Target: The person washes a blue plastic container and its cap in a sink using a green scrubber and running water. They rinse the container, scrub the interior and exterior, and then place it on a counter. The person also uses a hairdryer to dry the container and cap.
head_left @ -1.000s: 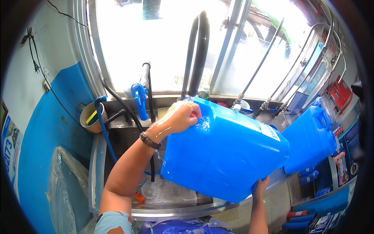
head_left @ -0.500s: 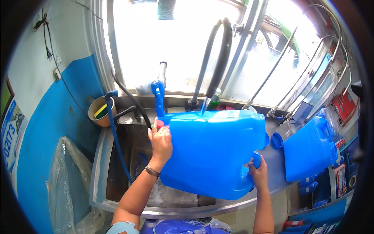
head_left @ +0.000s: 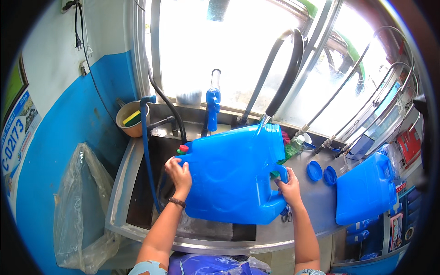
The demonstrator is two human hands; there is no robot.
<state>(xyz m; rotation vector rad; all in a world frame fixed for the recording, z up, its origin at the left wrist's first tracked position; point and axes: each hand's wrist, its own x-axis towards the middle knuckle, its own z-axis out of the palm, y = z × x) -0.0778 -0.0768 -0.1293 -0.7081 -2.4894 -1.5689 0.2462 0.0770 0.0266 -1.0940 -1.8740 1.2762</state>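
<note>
A large blue plastic water jug (head_left: pixel 229 176) is tilted on its side over the steel sink (head_left: pixel 121 222), its open neck pointing right. My right hand (head_left: pixel 289 187) wraps around the jug's handle. My left hand (head_left: pixel 179 176) presses against the jug's left end, fingers curled over its edge; part of that grip is hidden. Just above the left fingers sits a small red knob (head_left: pixel 184 148). A black gooseneck faucet hose (head_left: pixel 286 78) reaches down to the jug's upper side near the neck, and water appears to run from its metal tip (head_left: pixel 263 121).
A second blue jug (head_left: pixel 364 190) stands on the steel counter at right, beside two blue caps (head_left: pixel 314 171). A blue tap (head_left: pixel 213 107) rises behind the sink. A pot with a sponge (head_left: pixel 132 120) hangs at the left corner. A green-tinted bottle (head_left: pixel 293 147) lies behind the jug's neck.
The jug has turned, its neck end rising and its lower edge lifting slightly. My left hand has slid lower on its end. The view has shifted, showing more counter and a second cap.
</note>
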